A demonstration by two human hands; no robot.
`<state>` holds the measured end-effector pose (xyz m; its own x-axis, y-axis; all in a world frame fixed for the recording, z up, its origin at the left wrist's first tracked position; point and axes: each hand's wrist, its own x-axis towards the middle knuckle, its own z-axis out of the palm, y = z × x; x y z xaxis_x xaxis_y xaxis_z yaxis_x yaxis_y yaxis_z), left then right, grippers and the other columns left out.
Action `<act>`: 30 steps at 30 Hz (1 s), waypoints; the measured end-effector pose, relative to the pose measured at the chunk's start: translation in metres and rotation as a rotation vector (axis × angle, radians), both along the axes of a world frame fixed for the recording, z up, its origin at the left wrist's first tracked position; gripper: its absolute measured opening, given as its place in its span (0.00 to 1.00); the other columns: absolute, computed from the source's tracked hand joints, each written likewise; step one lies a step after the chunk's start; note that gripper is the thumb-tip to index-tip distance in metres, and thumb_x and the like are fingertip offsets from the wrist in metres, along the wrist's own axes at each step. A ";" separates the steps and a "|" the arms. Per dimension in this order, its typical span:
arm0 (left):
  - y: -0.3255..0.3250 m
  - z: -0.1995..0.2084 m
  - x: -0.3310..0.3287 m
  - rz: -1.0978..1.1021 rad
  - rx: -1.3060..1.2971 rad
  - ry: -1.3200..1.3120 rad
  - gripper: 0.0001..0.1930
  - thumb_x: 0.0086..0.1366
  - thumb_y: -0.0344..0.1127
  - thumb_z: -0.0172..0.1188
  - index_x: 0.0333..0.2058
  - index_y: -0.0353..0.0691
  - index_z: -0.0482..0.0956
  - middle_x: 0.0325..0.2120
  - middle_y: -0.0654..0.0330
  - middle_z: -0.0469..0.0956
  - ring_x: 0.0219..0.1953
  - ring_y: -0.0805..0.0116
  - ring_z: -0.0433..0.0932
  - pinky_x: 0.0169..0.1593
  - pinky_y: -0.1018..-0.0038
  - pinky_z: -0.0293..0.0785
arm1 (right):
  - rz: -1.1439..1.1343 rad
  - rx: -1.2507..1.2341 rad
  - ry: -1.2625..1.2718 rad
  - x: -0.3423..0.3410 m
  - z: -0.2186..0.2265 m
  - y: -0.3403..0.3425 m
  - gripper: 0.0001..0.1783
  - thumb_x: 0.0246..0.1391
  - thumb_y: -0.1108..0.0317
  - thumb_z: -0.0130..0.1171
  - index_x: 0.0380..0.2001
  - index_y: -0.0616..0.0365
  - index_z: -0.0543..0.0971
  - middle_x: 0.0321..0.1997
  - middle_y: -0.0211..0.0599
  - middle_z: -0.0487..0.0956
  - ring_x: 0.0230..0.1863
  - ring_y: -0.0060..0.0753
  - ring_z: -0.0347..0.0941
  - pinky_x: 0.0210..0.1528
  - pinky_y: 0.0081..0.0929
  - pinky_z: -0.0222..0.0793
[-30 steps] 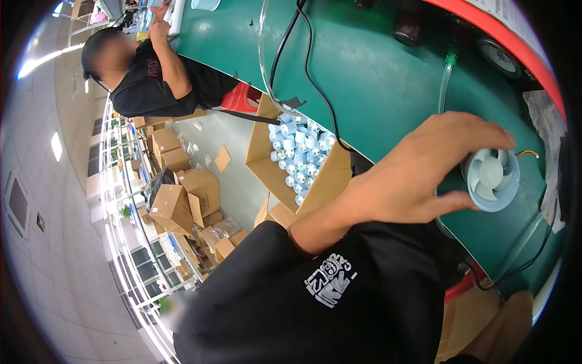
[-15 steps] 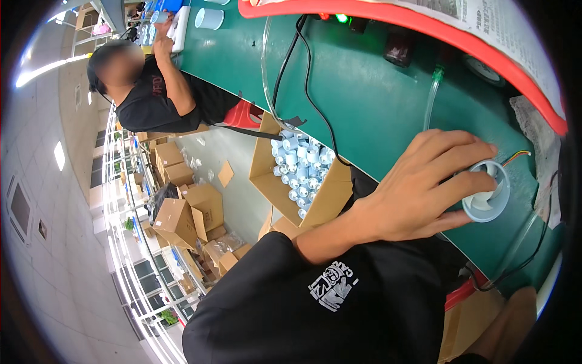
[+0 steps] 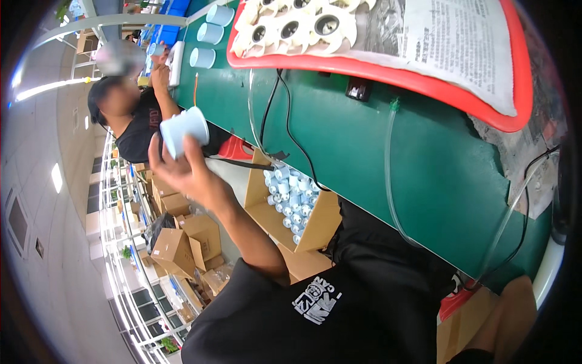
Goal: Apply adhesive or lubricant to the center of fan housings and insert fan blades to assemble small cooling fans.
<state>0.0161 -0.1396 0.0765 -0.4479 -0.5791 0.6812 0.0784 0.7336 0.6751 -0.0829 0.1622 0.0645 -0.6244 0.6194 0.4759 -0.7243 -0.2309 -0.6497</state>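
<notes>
A light blue cup-shaped housing (image 3: 176, 134) is gripped in my left hand (image 3: 193, 176), raised off the table's near edge toward the left. My fingers are closed around it, and its side faces me, so the inside is hidden. A thin red-and-yellow wire (image 3: 195, 91) rises from its far side. My right forearm (image 3: 506, 321) shows at the lower right beside the table; its hand is not visible. Beyond my left hand, three similar light blue cups (image 3: 202, 57) rest on the green table (image 3: 339, 133).
A red tray (image 3: 376, 74) with white fan wheels (image 3: 327, 27) and printed paper fills the far side. Black cables (image 3: 297, 127) and a clear tube (image 3: 388, 164) cross the table. A cardboard box (image 3: 321, 221) of light blue cups stands below. A co-worker (image 3: 136, 121) handles a cup at left.
My left hand has carried the light blue housing from the table's right side to the far left and up. The view has shifted, bringing the red tray further into sight.
</notes>
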 end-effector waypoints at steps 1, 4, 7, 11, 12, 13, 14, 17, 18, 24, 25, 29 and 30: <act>-0.029 -0.007 -0.009 0.035 0.024 -0.085 0.33 0.63 0.30 0.65 0.61 0.32 0.56 0.54 0.42 0.70 0.53 0.57 0.74 0.55 0.64 0.74 | -0.008 -0.005 0.008 -0.003 0.002 -0.002 0.20 0.69 0.54 0.45 0.27 0.55 0.74 0.24 0.27 0.69 0.24 0.16 0.63 0.26 0.18 0.59; -0.105 -0.050 -0.051 0.024 0.027 -0.166 0.39 0.57 0.31 0.72 0.61 0.34 0.57 0.52 0.44 0.70 0.50 0.60 0.75 0.51 0.69 0.75 | -0.016 -0.027 0.020 -0.008 0.005 -0.007 0.21 0.69 0.53 0.45 0.27 0.55 0.74 0.23 0.27 0.69 0.24 0.16 0.63 0.25 0.18 0.59; -0.169 -0.088 -0.084 0.021 -0.143 -0.267 0.39 0.55 0.34 0.74 0.60 0.37 0.60 0.50 0.46 0.71 0.50 0.59 0.73 0.49 0.66 0.73 | -0.041 -0.043 0.022 -0.009 0.008 -0.014 0.21 0.69 0.53 0.44 0.27 0.55 0.74 0.23 0.27 0.69 0.23 0.16 0.63 0.25 0.17 0.59; -0.226 -0.078 -0.100 0.116 -0.470 -0.310 0.37 0.57 0.42 0.72 0.59 0.34 0.62 0.48 0.45 0.72 0.41 0.56 0.76 0.47 0.63 0.74 | -0.146 0.041 0.025 -0.016 0.008 0.009 0.22 0.69 0.53 0.44 0.26 0.54 0.74 0.22 0.26 0.68 0.22 0.15 0.62 0.23 0.17 0.58; -0.210 -0.078 -0.108 0.138 -0.199 -0.399 0.39 0.57 0.45 0.72 0.59 0.32 0.60 0.44 0.44 0.73 0.38 0.56 0.77 0.43 0.64 0.75 | -0.194 0.085 0.025 -0.021 0.003 0.021 0.22 0.70 0.53 0.44 0.26 0.54 0.74 0.22 0.26 0.68 0.22 0.15 0.62 0.23 0.16 0.58; -0.229 -0.067 -0.105 0.261 -0.340 -0.448 0.41 0.57 0.47 0.73 0.59 0.32 0.59 0.41 0.46 0.74 0.35 0.57 0.77 0.40 0.65 0.75 | -0.214 0.078 0.033 -0.024 0.006 0.028 0.22 0.70 0.52 0.44 0.26 0.54 0.74 0.22 0.26 0.68 0.22 0.15 0.62 0.23 0.16 0.58; -0.242 -0.071 -0.108 0.237 -0.319 -0.424 0.41 0.56 0.48 0.73 0.59 0.33 0.59 0.40 0.46 0.75 0.34 0.57 0.77 0.40 0.65 0.75 | -0.232 0.057 0.043 -0.028 0.009 0.027 0.22 0.70 0.52 0.44 0.26 0.54 0.74 0.22 0.26 0.68 0.22 0.15 0.62 0.23 0.16 0.58; -0.248 -0.072 -0.112 0.273 -0.307 -0.407 0.44 0.54 0.51 0.73 0.59 0.31 0.59 0.39 0.45 0.75 0.35 0.54 0.77 0.42 0.62 0.74 | -0.241 -0.024 0.020 -0.026 0.013 0.010 0.22 0.70 0.52 0.43 0.26 0.54 0.74 0.21 0.25 0.68 0.21 0.15 0.62 0.22 0.16 0.58; -0.239 -0.071 -0.113 0.272 -0.404 -0.341 0.45 0.54 0.51 0.73 0.59 0.29 0.59 0.42 0.43 0.74 0.39 0.53 0.77 0.43 0.61 0.74 | -0.230 -0.058 0.012 -0.026 0.015 0.002 0.22 0.70 0.52 0.43 0.26 0.54 0.74 0.21 0.25 0.68 0.21 0.15 0.62 0.22 0.15 0.58; -0.042 -0.039 -0.082 0.120 -0.257 0.024 0.22 0.68 0.35 0.59 0.53 0.29 0.61 0.44 0.51 0.70 0.44 0.64 0.71 0.49 0.67 0.68 | -0.282 -0.062 -0.017 -0.049 0.005 -0.001 0.23 0.71 0.51 0.43 0.25 0.53 0.73 0.20 0.24 0.67 0.20 0.14 0.61 0.20 0.15 0.57; -0.003 -0.034 -0.073 -0.007 -0.180 0.100 0.21 0.68 0.32 0.57 0.53 0.30 0.60 0.44 0.52 0.70 0.45 0.65 0.71 0.49 0.68 0.68 | -0.295 -0.039 -0.019 -0.053 0.004 0.002 0.23 0.71 0.51 0.43 0.25 0.53 0.73 0.20 0.24 0.67 0.19 0.14 0.61 0.20 0.14 0.57; 0.115 -0.057 -0.032 -0.372 -0.104 0.178 0.15 0.69 0.34 0.52 0.51 0.37 0.63 0.42 0.47 0.73 0.43 0.59 0.73 0.45 0.65 0.69 | -0.397 0.176 -0.025 -0.057 0.009 0.046 0.24 0.71 0.51 0.42 0.25 0.53 0.73 0.20 0.24 0.67 0.19 0.14 0.61 0.19 0.14 0.56; 0.129 -0.067 -0.023 -0.559 0.031 0.181 0.14 0.69 0.36 0.52 0.49 0.38 0.64 0.40 0.47 0.74 0.41 0.57 0.73 0.45 0.64 0.69 | -0.438 0.254 -0.026 -0.054 0.009 0.069 0.24 0.71 0.51 0.42 0.25 0.53 0.73 0.19 0.24 0.67 0.18 0.14 0.60 0.18 0.14 0.56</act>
